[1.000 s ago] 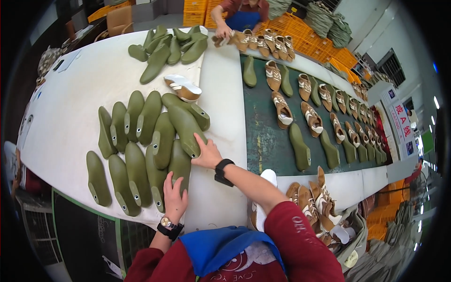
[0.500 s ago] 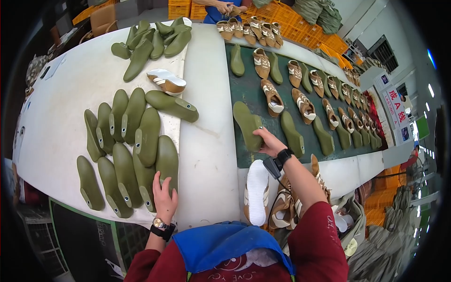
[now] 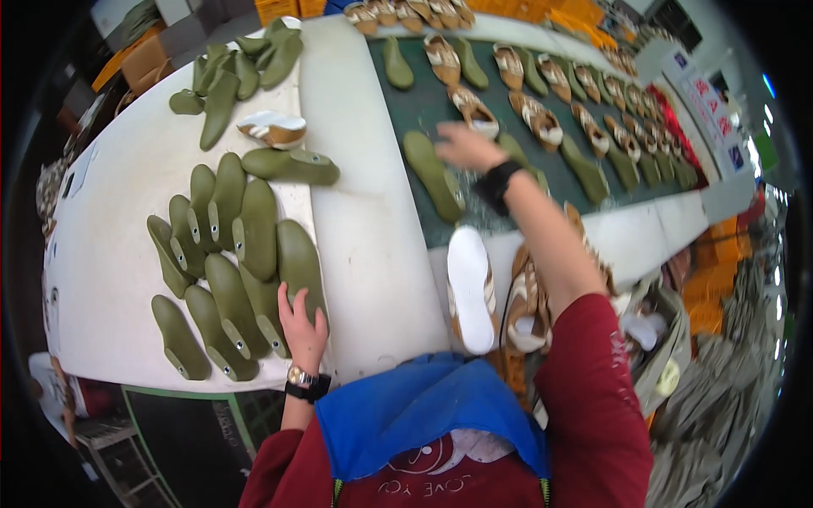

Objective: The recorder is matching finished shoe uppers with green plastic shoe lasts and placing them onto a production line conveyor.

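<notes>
My left hand (image 3: 305, 332) is at the heel end of a green shoe last (image 3: 298, 258) on the white table; its fingers are spread, their tips against the last. My right hand (image 3: 471, 147), smeared by motion, hovers over the dark green belt (image 3: 412, 110) with fingers stretched out and nothing visible in them. Just left of it a green shoe last (image 3: 434, 176) lies on the belt, apart from the palm. Beyond the hand is a brown and white shoe (image 3: 472, 110). Another shoe last (image 3: 513, 152) is partly hidden behind my right wrist.
Several lasts (image 3: 222, 279) lie grouped at left, with more piled (image 3: 246, 72) farther off. A shoe (image 3: 273, 129) lies on its side between them. Near me, a white-soled shoe (image 3: 471, 288) rests sole up beside other shoes (image 3: 528, 309). Orange crates (image 3: 696, 296) stand at right.
My right hand has let go of the green last, now lying on the belt, and moved away. The view has shifted. My left hand stays by its last.
</notes>
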Available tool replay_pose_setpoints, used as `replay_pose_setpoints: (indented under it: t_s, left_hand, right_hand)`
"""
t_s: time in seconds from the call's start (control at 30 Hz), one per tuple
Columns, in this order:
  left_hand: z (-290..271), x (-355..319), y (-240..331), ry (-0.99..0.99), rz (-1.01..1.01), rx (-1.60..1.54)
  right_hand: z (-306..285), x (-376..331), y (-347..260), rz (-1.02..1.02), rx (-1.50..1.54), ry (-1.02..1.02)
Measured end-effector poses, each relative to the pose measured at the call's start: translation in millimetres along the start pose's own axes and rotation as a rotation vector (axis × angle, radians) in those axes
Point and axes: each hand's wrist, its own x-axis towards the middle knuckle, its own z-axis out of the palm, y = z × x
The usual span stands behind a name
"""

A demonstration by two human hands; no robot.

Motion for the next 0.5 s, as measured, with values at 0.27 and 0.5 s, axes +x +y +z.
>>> replay_pose_setpoints:
  t_s: [0.27,0.5]
  left_hand:
    - [5,3,50,-0.015,0.311,0.339]
    - [100,6,129,-0.95,-0.04,-0.364]
  right_hand:
    - [-220,-95,-171,-0.116,0.682,-0.081]
    - [-198,-252,-152,0.125,0.957,-0.166]
